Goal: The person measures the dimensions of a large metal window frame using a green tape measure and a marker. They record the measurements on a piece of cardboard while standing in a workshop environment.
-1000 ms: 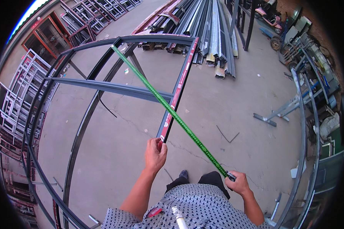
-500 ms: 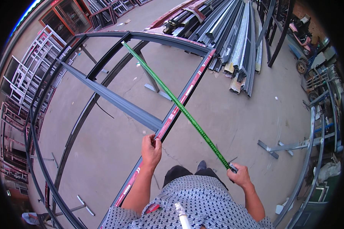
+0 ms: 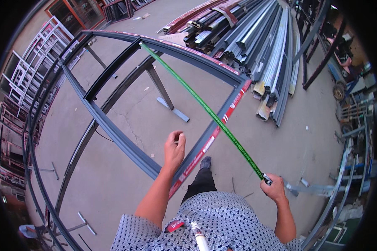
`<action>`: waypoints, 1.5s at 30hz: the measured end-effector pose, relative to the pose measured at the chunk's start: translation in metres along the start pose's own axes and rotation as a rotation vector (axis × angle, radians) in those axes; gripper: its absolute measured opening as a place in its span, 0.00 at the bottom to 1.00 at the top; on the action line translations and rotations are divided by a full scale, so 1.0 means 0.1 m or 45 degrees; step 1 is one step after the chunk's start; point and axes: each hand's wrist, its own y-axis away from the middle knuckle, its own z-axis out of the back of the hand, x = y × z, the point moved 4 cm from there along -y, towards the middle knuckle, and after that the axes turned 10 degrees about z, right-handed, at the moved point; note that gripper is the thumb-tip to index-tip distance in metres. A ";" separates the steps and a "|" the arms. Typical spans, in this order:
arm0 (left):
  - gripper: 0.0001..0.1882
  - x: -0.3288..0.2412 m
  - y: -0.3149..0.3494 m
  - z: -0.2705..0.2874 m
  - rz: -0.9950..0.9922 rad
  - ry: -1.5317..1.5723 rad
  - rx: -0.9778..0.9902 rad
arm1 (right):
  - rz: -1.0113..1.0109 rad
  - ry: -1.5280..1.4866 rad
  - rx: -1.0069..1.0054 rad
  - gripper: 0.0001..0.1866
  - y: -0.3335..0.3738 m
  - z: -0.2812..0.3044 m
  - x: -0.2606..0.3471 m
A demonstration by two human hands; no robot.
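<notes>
My right hand [image 3: 274, 187] is closed round the case of a tape measure [image 3: 267, 179]. Its green blade [image 3: 213, 115] stretches diagonally away to the left, over the red-labelled near bar, with its far end at a dark crossbar [image 3: 113, 69] of a large grey metal frame [image 3: 127, 144]. My left hand [image 3: 174, 151] hovers over the frame's near opening, just left of the labelled bar [image 3: 205, 146]. Its fingers are curled together, and something pale shows at the fingertips, too small to make out.
Long metal profiles [image 3: 276, 62] lie in a pile beyond the frame. White frames [image 3: 37, 54] lean at the left wall. A metal stand leg [image 3: 159, 85] shows under the frame. Racks and carts [image 3: 354, 104] line the right. A person [image 3: 28, 231] is at lower left.
My left hand has come off the labelled bar and moved a little up and right. My right hand has shifted right with the tape case. The view has turned, and one foot now shows farther forward.
</notes>
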 end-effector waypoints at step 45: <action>0.17 -0.47 -3.57 -2.17 0.425 1.010 0.334 | 0.375 0.347 0.024 0.10 -3.28 0.57 -0.11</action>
